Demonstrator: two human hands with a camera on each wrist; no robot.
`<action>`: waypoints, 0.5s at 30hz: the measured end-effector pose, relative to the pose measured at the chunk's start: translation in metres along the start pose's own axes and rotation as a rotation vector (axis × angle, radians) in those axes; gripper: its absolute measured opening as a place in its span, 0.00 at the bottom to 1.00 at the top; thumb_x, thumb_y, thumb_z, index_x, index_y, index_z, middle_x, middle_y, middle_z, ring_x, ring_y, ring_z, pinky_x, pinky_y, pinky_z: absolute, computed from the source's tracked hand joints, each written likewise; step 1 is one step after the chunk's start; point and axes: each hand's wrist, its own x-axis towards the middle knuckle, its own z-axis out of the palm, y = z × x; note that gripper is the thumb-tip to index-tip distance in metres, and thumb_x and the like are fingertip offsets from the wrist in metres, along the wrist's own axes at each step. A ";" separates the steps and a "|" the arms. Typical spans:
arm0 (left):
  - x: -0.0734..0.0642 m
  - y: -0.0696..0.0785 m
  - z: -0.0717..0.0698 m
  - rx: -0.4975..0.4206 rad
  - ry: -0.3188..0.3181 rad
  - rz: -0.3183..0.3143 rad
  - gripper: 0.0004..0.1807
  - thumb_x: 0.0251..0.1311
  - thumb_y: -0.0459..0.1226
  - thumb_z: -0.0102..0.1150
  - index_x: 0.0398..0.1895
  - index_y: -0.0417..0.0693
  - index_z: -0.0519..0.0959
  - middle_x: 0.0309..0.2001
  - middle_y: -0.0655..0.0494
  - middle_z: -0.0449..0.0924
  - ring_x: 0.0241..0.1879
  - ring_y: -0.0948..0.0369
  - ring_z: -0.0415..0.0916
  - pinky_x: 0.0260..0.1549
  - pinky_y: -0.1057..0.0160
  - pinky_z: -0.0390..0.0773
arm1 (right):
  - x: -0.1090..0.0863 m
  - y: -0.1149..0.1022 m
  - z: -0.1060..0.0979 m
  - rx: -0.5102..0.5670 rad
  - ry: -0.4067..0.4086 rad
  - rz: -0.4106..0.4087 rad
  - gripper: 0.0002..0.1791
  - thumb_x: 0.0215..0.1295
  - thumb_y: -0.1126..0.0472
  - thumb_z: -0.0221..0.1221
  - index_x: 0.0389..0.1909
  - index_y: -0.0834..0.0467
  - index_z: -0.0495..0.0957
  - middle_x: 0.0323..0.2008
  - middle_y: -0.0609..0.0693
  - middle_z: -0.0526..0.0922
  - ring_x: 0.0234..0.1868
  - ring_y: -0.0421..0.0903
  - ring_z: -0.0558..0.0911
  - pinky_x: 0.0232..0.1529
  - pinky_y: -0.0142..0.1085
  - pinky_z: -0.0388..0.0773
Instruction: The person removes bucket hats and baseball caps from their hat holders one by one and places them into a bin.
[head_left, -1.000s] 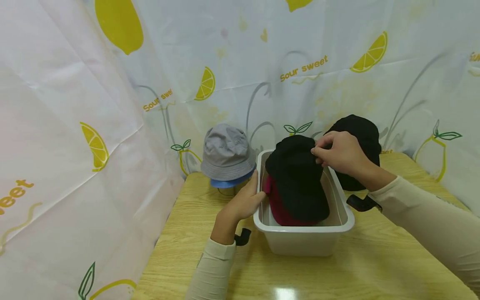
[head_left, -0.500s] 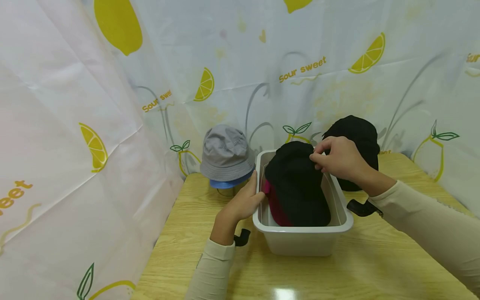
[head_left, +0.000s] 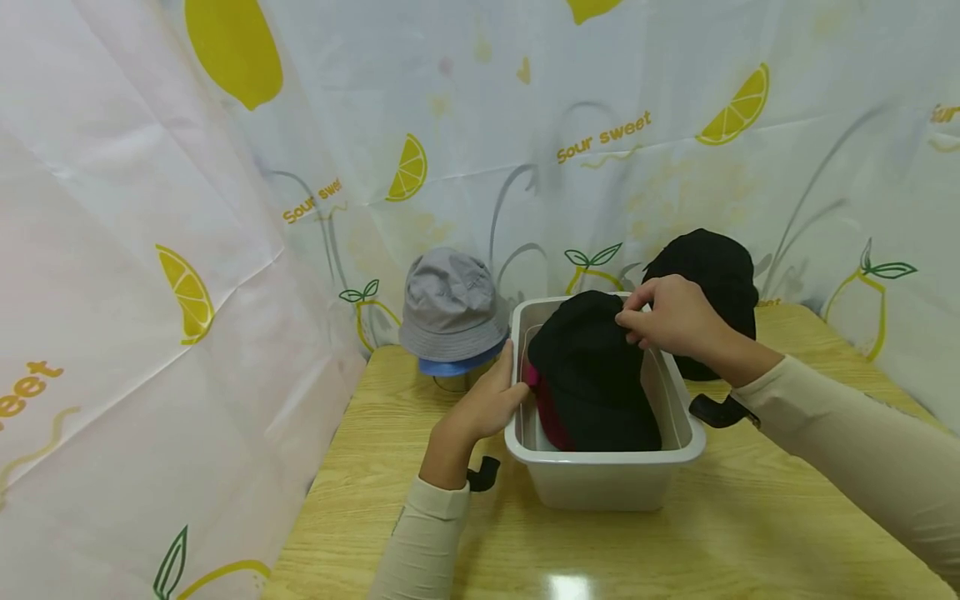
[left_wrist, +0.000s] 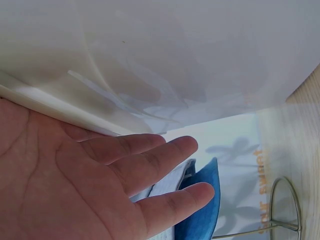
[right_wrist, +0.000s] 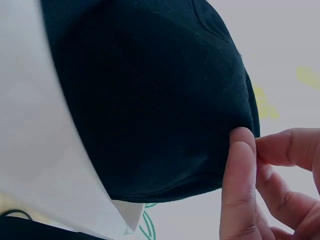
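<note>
In the head view, a black cap (head_left: 600, 367) lies in a white plastic bin (head_left: 607, 480), on top of a dark red cap (head_left: 553, 417) with a pink edge. My right hand (head_left: 670, 315) pinches the black cap's fabric at its upper right edge. The right wrist view shows thumb and fingertips meeting on the cap (right_wrist: 165, 105). My left hand (head_left: 483, 407) holds the bin's left rim, its thumb hooked over the edge. Seen by the left wrist camera, the fingers (left_wrist: 155, 160) lie fairly straight beneath the rim; the thumb is hidden there.
Left of the bin, a grey bucket hat (head_left: 452, 304) sits over a blue hat (head_left: 457, 365) on a wire stand (left_wrist: 285, 215). Another black cap (head_left: 712, 275) stands behind my right hand. A lemon-print curtain (head_left: 480, 100) closes off the back and left of the wooden table (head_left: 390, 450).
The black cap's crown has sunk lower into the bin, and my right hand has come down with it. Its brim now covers more of the red cap. My left hand stays on the rim.
</note>
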 end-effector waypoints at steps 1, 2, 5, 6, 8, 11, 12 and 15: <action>0.000 0.000 0.000 0.001 0.000 0.001 0.49 0.68 0.43 0.42 0.85 0.48 0.29 0.85 0.53 0.32 0.80 0.57 0.44 0.76 0.48 0.57 | 0.001 0.000 0.000 0.004 -0.009 0.008 0.12 0.70 0.55 0.62 0.36 0.59 0.89 0.25 0.48 0.89 0.27 0.47 0.89 0.31 0.34 0.83; 0.000 0.000 0.000 0.005 -0.001 -0.001 0.49 0.68 0.44 0.42 0.85 0.49 0.29 0.85 0.53 0.32 0.80 0.57 0.44 0.76 0.49 0.57 | 0.003 0.001 0.000 0.009 -0.017 0.015 0.12 0.70 0.55 0.62 0.37 0.60 0.89 0.25 0.48 0.90 0.27 0.47 0.89 0.31 0.34 0.84; 0.000 -0.001 0.000 0.008 -0.001 -0.001 0.49 0.68 0.44 0.42 0.85 0.49 0.28 0.85 0.53 0.32 0.81 0.58 0.43 0.77 0.49 0.56 | 0.007 0.003 0.000 0.021 -0.041 0.033 0.13 0.69 0.56 0.62 0.38 0.61 0.89 0.27 0.50 0.90 0.27 0.45 0.89 0.31 0.35 0.85; 0.000 -0.001 0.000 0.009 -0.001 -0.003 0.49 0.68 0.44 0.42 0.85 0.49 0.28 0.85 0.54 0.32 0.81 0.58 0.43 0.77 0.49 0.56 | 0.009 0.004 0.000 0.024 -0.051 0.038 0.13 0.69 0.56 0.62 0.39 0.62 0.89 0.27 0.50 0.90 0.28 0.45 0.89 0.32 0.35 0.85; 0.000 -0.001 0.000 0.009 0.000 -0.004 0.49 0.68 0.44 0.42 0.85 0.49 0.28 0.85 0.54 0.31 0.81 0.59 0.42 0.77 0.50 0.56 | 0.013 0.006 0.001 0.021 -0.069 0.048 0.13 0.70 0.57 0.62 0.39 0.63 0.88 0.27 0.51 0.90 0.28 0.45 0.89 0.32 0.36 0.86; 0.000 -0.001 0.000 0.005 -0.004 0.002 0.49 0.68 0.43 0.42 0.84 0.49 0.28 0.85 0.55 0.30 0.81 0.59 0.40 0.78 0.50 0.53 | 0.019 0.008 0.002 0.008 -0.105 0.067 0.13 0.70 0.58 0.62 0.40 0.64 0.88 0.27 0.51 0.90 0.29 0.45 0.89 0.33 0.36 0.86; 0.000 -0.001 0.000 0.003 -0.006 0.006 0.49 0.68 0.43 0.42 0.84 0.49 0.28 0.85 0.55 0.29 0.81 0.59 0.39 0.78 0.50 0.53 | 0.020 0.008 0.002 -0.003 -0.119 0.072 0.12 0.70 0.58 0.62 0.41 0.64 0.88 0.27 0.51 0.90 0.29 0.45 0.89 0.33 0.36 0.86; 0.000 -0.001 -0.001 0.001 -0.008 0.012 0.49 0.68 0.43 0.42 0.84 0.49 0.28 0.85 0.56 0.28 0.81 0.60 0.38 0.78 0.50 0.52 | 0.024 0.008 0.004 -0.052 -0.151 0.065 0.12 0.70 0.58 0.62 0.39 0.63 0.88 0.26 0.49 0.89 0.29 0.47 0.89 0.36 0.38 0.85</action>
